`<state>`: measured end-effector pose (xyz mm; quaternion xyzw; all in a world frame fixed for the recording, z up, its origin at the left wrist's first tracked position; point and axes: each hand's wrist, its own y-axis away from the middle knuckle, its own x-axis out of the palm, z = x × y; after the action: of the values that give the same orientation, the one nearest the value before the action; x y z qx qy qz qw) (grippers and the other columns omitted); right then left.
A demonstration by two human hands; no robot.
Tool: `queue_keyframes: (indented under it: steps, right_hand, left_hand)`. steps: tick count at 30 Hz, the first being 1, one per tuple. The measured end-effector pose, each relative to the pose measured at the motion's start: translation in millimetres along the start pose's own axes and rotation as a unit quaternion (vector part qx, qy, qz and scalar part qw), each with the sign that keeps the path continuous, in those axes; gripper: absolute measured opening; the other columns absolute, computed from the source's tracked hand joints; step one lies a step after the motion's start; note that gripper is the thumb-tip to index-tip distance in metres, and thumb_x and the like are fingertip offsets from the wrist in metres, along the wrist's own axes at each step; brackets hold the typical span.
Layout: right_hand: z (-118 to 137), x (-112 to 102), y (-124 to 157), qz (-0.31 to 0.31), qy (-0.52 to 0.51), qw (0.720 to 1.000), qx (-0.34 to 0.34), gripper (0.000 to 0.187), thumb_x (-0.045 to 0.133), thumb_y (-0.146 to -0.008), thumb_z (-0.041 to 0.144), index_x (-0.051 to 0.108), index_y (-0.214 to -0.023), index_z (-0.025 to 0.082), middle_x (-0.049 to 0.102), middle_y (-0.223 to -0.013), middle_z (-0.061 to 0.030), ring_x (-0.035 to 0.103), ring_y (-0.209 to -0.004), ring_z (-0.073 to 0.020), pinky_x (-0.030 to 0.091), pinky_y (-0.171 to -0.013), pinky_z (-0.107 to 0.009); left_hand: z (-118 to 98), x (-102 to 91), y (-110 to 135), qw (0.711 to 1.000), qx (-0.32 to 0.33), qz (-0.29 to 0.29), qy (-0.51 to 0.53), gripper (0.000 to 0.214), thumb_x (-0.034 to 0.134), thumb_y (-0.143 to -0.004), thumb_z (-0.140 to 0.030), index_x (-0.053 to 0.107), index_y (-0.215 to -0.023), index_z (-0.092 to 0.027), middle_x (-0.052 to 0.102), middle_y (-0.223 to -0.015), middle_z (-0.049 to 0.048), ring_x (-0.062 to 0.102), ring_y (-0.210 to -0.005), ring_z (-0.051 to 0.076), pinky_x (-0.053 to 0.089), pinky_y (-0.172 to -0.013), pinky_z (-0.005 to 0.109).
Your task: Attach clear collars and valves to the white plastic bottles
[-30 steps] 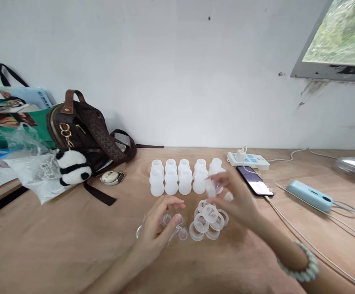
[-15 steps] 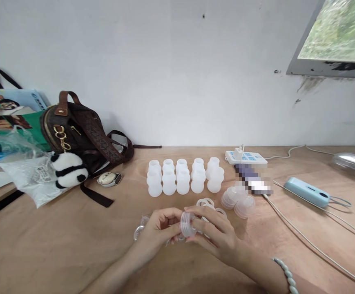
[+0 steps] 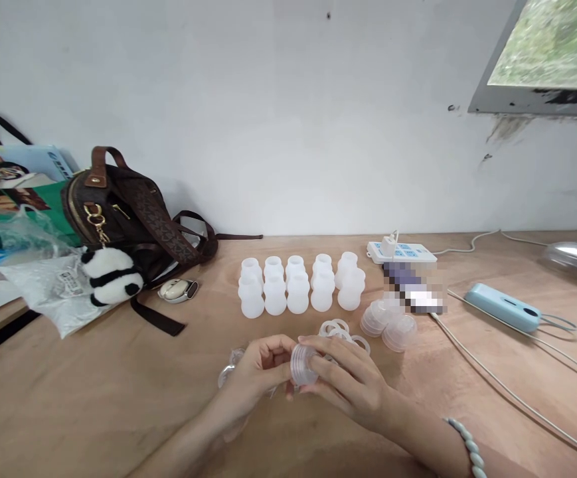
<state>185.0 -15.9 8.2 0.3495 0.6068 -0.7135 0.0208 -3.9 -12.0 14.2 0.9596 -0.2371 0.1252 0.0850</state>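
Observation:
Between my two hands is a clear ribbed plastic cap (image 3: 303,365), tipped on its side above the table. My left hand (image 3: 263,368) pinches its left edge with thumb and fingers. From the right, my right hand (image 3: 352,375) grips the rim, its fingers partly over the cap's right face. Behind the right hand lie several white sealing rings (image 3: 338,328), partly hidden. Several clear caps (image 3: 398,332) sit in a group to the right. Clear plastic pieces (image 3: 226,375) show beside my left hand. Several white frosted bottles (image 3: 298,292) stand in rows farther back.
A brown backpack (image 3: 119,206) with a panda plush (image 3: 113,275) and a plastic bag (image 3: 59,289) occupies the left. A watch (image 3: 178,290) lies near it. At right are a power strip (image 3: 410,253), phone (image 3: 408,285), blue power bank (image 3: 502,307) and white cables (image 3: 497,385).
The cap has shifted very slightly left in my hands and turned a little. Both hands keep their hold. The camera view has moved slightly.

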Motion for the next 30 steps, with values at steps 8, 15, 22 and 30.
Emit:
queue_keyframes:
  steps: [8,15,22,30]
  right_hand:
    - [0.3,3.7,7.1,-0.007,-0.012,0.999,-0.037,0.011,0.058,-0.095,0.018,0.061,-0.103,0.012,0.073,-0.100,-0.0172,0.070,-0.089,-0.0198,0.059,-0.074,-0.031]
    - [4.5,1.7,5.9,0.022,-0.051,0.998,-0.007,0.027,0.059,-0.094,0.037,0.061,-0.107,0.013,0.069,-0.083,-0.0100,0.064,-0.072,-0.0177,0.052,-0.066,-0.029]
    - [6.0,-2.9,-3.0,0.047,-0.196,0.974,0.107,0.033,0.065,-0.087,0.049,0.063,-0.095,0.018,0.060,-0.071,-0.0020,0.054,-0.061,-0.0137,0.043,-0.054,-0.024]
    - [7.5,2.0,2.6,0.051,-0.420,0.845,0.328,0.044,0.084,-0.065,0.052,0.067,-0.090,0.020,0.064,-0.075,-0.0011,0.057,-0.066,-0.0142,0.044,-0.059,-0.026]
  left_hand:
    - [-1.2,-2.7,0.0,0.993,-0.094,0.031,0.057,0.026,0.083,-0.070,-0.033,0.075,-0.080,-0.010,0.059,-0.064,0.0016,0.048,-0.054,0.007,0.034,-0.047,0.016]
    - [-5.0,1.3,2.9,0.993,-0.105,0.046,-0.002,0.024,0.082,-0.068,-0.032,0.073,-0.071,-0.011,0.058,-0.060,-0.0003,0.046,-0.051,0.007,0.036,-0.049,0.019]
    - [-11.8,3.0,3.6,0.990,-0.088,0.073,-0.081,0.026,0.080,-0.069,-0.034,0.068,-0.063,-0.011,0.054,-0.052,-0.0029,0.043,-0.049,0.007,0.032,-0.050,0.019]
    - [-9.8,-1.5,5.7,0.991,-0.066,0.071,-0.094,0.032,0.079,-0.068,-0.041,0.067,-0.065,-0.012,0.053,-0.057,-0.0023,0.042,-0.050,0.007,0.031,-0.049,0.020]
